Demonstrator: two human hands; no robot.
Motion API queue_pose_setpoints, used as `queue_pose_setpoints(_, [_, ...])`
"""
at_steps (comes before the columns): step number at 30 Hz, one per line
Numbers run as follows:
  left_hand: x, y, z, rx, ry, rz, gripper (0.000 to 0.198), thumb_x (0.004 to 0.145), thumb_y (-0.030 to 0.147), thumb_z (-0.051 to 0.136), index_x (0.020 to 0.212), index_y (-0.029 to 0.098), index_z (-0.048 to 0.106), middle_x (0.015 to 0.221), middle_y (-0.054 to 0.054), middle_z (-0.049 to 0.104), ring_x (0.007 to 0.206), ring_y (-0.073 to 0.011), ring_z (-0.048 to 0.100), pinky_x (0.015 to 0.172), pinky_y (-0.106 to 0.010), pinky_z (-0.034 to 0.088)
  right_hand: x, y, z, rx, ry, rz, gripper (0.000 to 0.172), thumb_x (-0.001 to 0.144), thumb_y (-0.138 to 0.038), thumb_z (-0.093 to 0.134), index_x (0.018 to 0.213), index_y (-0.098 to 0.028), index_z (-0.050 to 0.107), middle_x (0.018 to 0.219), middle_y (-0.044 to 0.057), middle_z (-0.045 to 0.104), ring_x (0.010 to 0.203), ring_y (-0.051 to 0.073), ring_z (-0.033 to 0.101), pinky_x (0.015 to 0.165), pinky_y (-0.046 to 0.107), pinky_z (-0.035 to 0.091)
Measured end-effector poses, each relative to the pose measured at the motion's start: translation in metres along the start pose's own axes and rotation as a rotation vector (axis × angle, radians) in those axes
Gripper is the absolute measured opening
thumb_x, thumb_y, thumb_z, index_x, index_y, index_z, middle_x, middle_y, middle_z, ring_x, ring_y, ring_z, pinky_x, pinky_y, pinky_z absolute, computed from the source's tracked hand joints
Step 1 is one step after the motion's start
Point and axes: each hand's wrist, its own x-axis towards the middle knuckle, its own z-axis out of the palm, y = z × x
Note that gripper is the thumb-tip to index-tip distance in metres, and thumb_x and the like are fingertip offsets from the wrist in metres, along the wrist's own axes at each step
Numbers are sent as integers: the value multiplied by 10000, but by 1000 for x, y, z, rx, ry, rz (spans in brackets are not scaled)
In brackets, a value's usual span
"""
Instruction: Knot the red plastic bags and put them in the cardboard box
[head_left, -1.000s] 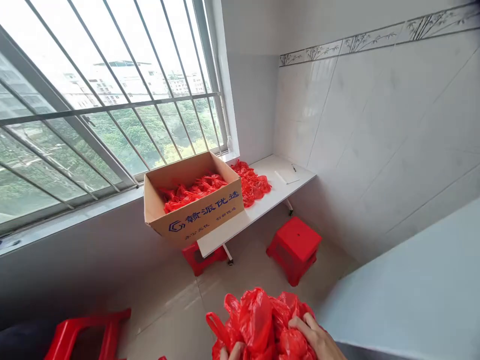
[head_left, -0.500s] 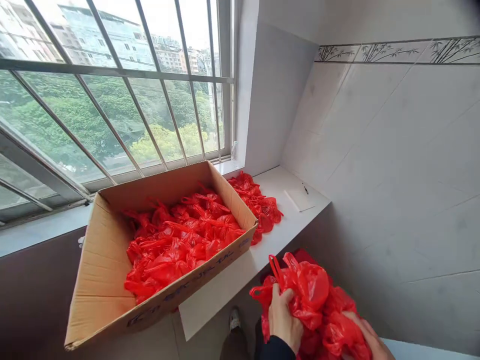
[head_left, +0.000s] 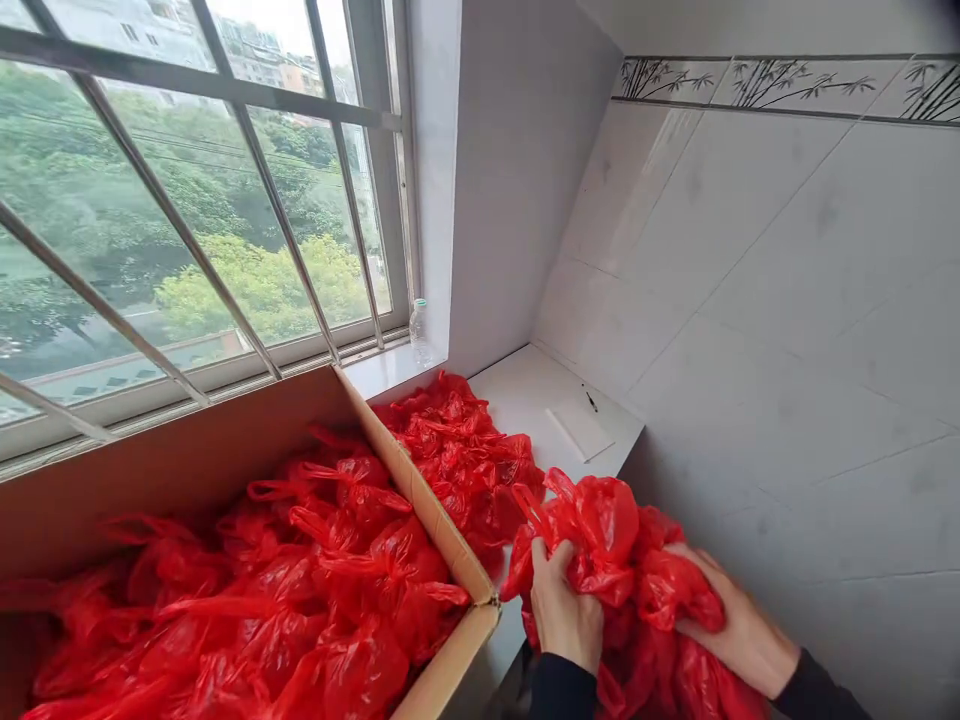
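Note:
Between my two hands is a bunch of tied red plastic bags (head_left: pixel 600 530), with loop handles sticking up at its top. My left hand (head_left: pixel 564 610) grips the bunch from the near left side, thumb and fingers pressed into the plastic. On the other side, my right hand (head_left: pixel 731 610) curls around a bag at the right, its fingertips partly hidden by the red film. More red bags hang below both hands. To the left, a large cardboard box (head_left: pixel 420 495) holds many similar knotted red bags (head_left: pixel 300 590).
A pile of red bags (head_left: pixel 465 450) lies on the white tabletop (head_left: pixel 510 385) beyond the box. A flat white sheet (head_left: pixel 581 432) and a black pen (head_left: pixel 590 398) rest near the tiled wall (head_left: pixel 750 300). A clear bottle (head_left: pixel 420 332) stands on the sill by the barred window.
My view has moved closer to the box and the table. Both hands have brought the bunch of red bags nearer the table edge, and more of my right hand and forearm shows.

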Motion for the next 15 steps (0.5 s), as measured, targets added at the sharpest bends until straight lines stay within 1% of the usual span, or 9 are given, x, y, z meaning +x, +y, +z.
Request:
queue_pose_setpoints(2, [44,-2,10,-25,52,0,196,696,38,578,748,216,642,958,-26,527,816,-176,591,740,-269,447,60,1,0,24,-85,-54,598,696,-248,664,1290,-237,596,1287,83,644,1239,283,606,1117,407,443])
queue_pose_setpoints(5, [126,0,32,-57,171,-29,249,684,20,543,783,220,654,942,-19,508,767,-167,575,717,-267,440,168,13,4,24,-156,-129,606,695,-246,650,1296,-240,577,1285,80,630,1231,282,601,1103,405,450])
queue_pose_setpoints(7, [190,6,52,-71,258,-58,240,691,32,545,789,221,657,945,-20,507,764,-168,572,717,-266,451,250,25,4,19,-215,-188,592,707,-248,642,1295,-243,566,1278,87,622,1229,284,598,1080,402,467])
queue_pose_setpoints(9, [260,14,75,-73,323,-72,231,689,30,546,776,216,651,945,-22,510,785,-171,573,734,-264,464,336,38,-1,-26,-271,-250,576,732,-246,629,1303,-250,549,1256,91,616,1211,283,606,1048,403,489])
queue_pose_setpoints(12, [367,24,107,-46,364,-71,208,695,35,593,792,206,664,941,-17,515,819,-164,572,774,-271,481,465,57,-7,-106,-337,-321,577,747,-265,649,1311,-264,529,1220,86,596,1131,282,643,984,414,524])
queue_pose_setpoints(14, [434,26,127,-6,372,-85,155,737,79,661,850,185,675,976,-21,548,863,-166,580,816,-307,497,545,72,-3,-103,-365,-339,576,725,-267,671,1288,-283,550,1233,76,583,1114,290,644,968,423,524])
queue_pose_setpoints(15, [465,25,136,19,374,-102,128,775,122,687,891,172,673,1008,-28,575,894,-173,588,838,-336,506,582,80,3,-106,-377,-350,574,716,-272,689,1277,-283,565,1256,79,573,1117,297,641,964,422,524])
